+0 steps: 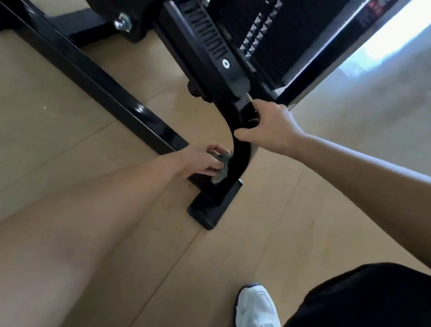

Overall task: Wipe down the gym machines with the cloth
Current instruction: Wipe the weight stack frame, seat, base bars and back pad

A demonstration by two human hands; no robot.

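Black glossy frame (191, 30), low section. Left hand (203, 158) pinched a bunched grey-green cloth (222, 166) against the inner side of the curved leg (241, 156), just above its foot (212, 208) and beside the end of the floor bar (107, 88). Right hand (269, 126) clasped the same leg higher up, thumb under, fingers wrapped behind. Risks, as judged: the cloth was small and wadded, so it could miss the joint where bar meets leg. Knuckles could scrape that corner. The right hand, if leaned on, could slide on the gloss.

I'm looking at a gym: a black machine frame (87, 67) stands on wood flooring (28, 132), its weight stack (284, 32) behind it.
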